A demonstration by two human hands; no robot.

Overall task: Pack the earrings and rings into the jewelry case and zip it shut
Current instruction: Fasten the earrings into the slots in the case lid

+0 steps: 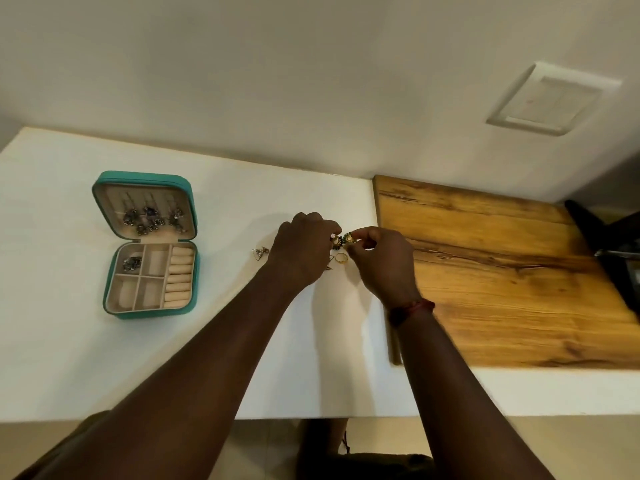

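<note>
Right of the open jewelry case [145, 176], left hand [301, 247] and right hand [381, 261] pinch one green-gold earring [344, 239]. Gold ring [341, 258] lies just nearside of it.

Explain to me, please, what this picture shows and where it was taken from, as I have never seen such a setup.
There is no machine here: a person works with bare hands, and a camera on their head looks down at them. The left hand and right hand together pinch a green earring above a white table. On the table by them lie a gold ring and, further left, a silver earring. The open teal case stands at the left, with dark earrings already in its lid and one compartment. A wooden board lies on the right.
</note>
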